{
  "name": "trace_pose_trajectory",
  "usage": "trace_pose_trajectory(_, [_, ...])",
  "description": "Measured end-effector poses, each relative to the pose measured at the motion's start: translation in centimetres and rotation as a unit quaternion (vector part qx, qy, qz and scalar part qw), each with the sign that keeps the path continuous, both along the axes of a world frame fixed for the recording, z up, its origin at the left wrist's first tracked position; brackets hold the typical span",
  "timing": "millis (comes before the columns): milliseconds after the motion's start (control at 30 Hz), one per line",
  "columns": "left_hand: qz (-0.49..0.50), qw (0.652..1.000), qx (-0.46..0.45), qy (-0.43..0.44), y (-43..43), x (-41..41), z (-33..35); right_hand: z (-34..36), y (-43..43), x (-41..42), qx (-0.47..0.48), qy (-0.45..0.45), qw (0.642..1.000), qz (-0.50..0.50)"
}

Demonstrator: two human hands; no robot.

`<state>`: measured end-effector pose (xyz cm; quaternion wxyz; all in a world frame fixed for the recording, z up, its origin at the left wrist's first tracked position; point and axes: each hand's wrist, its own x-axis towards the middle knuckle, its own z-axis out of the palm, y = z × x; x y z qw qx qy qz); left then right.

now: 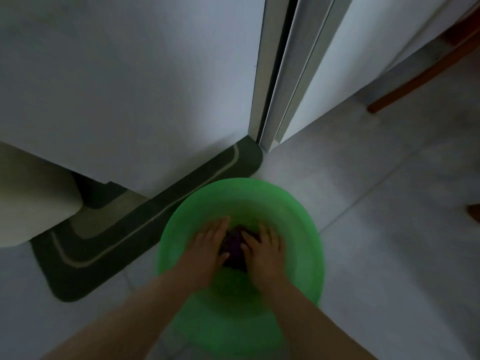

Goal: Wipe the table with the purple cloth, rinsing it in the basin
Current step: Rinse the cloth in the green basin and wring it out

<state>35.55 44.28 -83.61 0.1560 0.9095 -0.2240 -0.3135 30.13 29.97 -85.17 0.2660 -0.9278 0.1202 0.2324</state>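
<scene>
Picture was pretty dim and a bit smeared when I looked at this one, so take the fine detail with a grain of salt.

The green basin [233,185] sat on the floor [376,229], which was pale grey tile with thin grout lines running diagonally. The basin's far-left edge overlapped a dark green mat [85,258] with a lighter stripe looping round inside its border. That mat ran along the foot of a big white panel [130,87] that filled most of the upper left. Right of the panel there was a metal door track [275,74] standing upright with a dark gap in it, its foot meeting the corner of the mat. Off to the top right a brown wooden leg [426,71] slanted down to the tile, well apart from the basin. A rounded cream-white thing [31,198] stuck in from the left edge, above the mat; I couldn't tell what it was.

The purple cloth [232,248] was bunched up in the middle of the basin, between both hands. The left hand [210,242] had its fingers stretched out fairly straight, pressing against the cloth's left side with the thumb resting on it. The right hand [262,245] lay over the cloth's right side, fingers spread and mostly flat, pushing down rather than wrapping round it. Both forearms came in bare from the bottom edge. I couldn't make out whether there was water in the basin.
</scene>
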Motion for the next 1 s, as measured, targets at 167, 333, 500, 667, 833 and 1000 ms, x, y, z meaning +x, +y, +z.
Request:
trace_pose_trajectory(167, [-0.077, 0.995, 0.055, 0.012, -1.5, -0.4, -4.7, -3.7, 1.4, -2.3, -0.083, 0.008, 0.997, -0.001])
trace_pose_trajectory(333, [0.115, 0.987, -0.079, 0.081, -3.5, -0.7, -3.9, -3.7, 2.7, -0.8, 0.056, 0.053, 0.974, -0.212])
trace_pose_trajectory(500, [0.295, 0.927, -0.166, 0.164, -4.9, -0.4, -1.6, -2.6, 4.7, 1.1, 0.326, -0.079, 0.821, -0.463])
trace_pose_trajectory(667, [0.413, 0.849, -0.253, 0.212, -6.1, 0.2, 1.4, -0.9, 4.4, 2.4, 0.294, -0.169, 0.835, -0.433])
trace_pose_trajectory(833, [0.435, 0.831, -0.262, 0.228, -6.4, 0.8, 2.6, 0.4, 3.1, 3.2, 0.264, -0.167, 0.877, -0.364])
trace_pose_trajectory(1000, [0.240, 0.965, -0.098, 0.030, -4.5, 1.3, -0.3, -0.6, 0.8, 2.5, 0.082, -0.116, 0.966, -0.217])
